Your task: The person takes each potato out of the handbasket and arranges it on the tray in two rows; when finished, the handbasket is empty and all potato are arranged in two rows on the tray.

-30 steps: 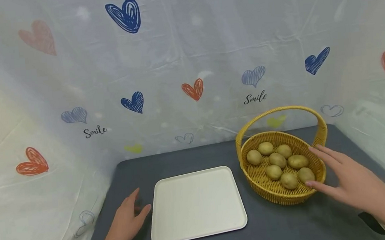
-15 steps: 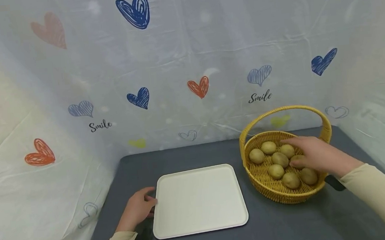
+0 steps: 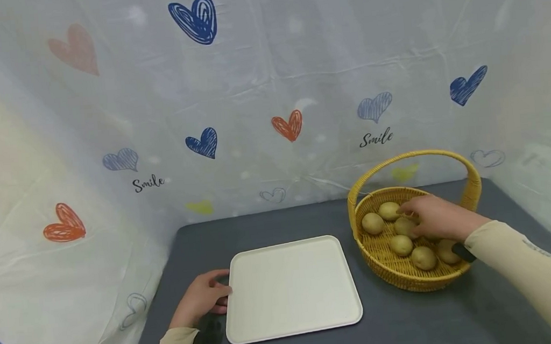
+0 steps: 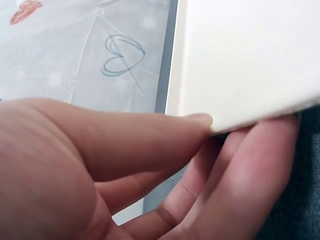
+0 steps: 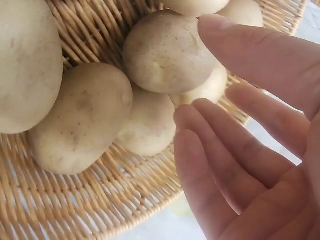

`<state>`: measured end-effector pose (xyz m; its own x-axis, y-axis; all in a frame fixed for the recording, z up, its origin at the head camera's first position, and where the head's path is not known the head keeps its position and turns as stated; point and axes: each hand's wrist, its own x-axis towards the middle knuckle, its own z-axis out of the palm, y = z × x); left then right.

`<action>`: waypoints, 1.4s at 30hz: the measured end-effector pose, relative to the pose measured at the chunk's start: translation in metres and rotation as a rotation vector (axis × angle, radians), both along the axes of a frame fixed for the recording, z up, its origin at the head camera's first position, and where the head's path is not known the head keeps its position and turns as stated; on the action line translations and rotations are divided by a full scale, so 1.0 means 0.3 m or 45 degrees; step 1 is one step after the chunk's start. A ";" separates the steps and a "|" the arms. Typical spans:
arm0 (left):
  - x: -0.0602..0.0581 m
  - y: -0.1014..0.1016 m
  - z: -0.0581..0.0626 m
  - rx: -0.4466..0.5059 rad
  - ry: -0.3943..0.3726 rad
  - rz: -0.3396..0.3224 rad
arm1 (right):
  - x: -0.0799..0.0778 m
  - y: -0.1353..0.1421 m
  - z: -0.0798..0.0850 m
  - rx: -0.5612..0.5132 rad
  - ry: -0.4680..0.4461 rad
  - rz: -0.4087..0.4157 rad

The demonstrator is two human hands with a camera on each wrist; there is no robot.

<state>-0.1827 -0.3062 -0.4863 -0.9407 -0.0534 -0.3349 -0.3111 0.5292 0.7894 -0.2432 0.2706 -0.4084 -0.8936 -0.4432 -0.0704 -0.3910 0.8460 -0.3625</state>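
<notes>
My left hand (image 3: 201, 296) holds the left edge of a white rectangular tray (image 3: 292, 289); in the left wrist view the thumb lies on the rim and the fingers reach beneath it. My right hand (image 3: 436, 216) is over a yellow wicker basket (image 3: 396, 280) with several potatoes (image 3: 423, 258) in it. In the right wrist view its fingers are spread and loosely bent, and the thumb tip overlaps the edge of a round potato (image 5: 167, 52). Other fingertips are close to that potato. From the head, the hand hides some potatoes at the basket's right.
The basket's tall arched handle (image 3: 412, 154) rises behind the right hand. Tray and basket stand on a dark grey table (image 3: 260, 227), the basket to the tray's right. A white curtain (image 3: 249, 87) printed with hearts encloses the back and sides.
My right hand has moved from the basket's right rim to over the potatoes inside. My left hand has come right to the tray's left edge and taken hold of it.
</notes>
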 end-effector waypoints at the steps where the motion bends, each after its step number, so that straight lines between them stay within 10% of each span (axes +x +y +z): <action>1: -0.001 -0.002 -0.005 0.022 -0.006 -0.001 | -0.003 0.001 -0.002 0.001 0.000 0.004; 32: -0.030 -0.025 -0.003 0.138 -0.042 -0.059 | -0.031 -0.018 -0.041 0.011 0.000 -0.008; 42: -0.026 -0.027 0.005 0.132 -0.058 -0.070 | 0.002 -0.031 0.021 -0.021 0.052 -0.086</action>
<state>-0.1905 -0.3143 -0.4847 -0.9248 0.0347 -0.3788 -0.3210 0.4630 0.8262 -0.2427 0.2612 -0.4020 -0.9236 -0.3825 -0.0260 -0.3480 0.8649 -0.3617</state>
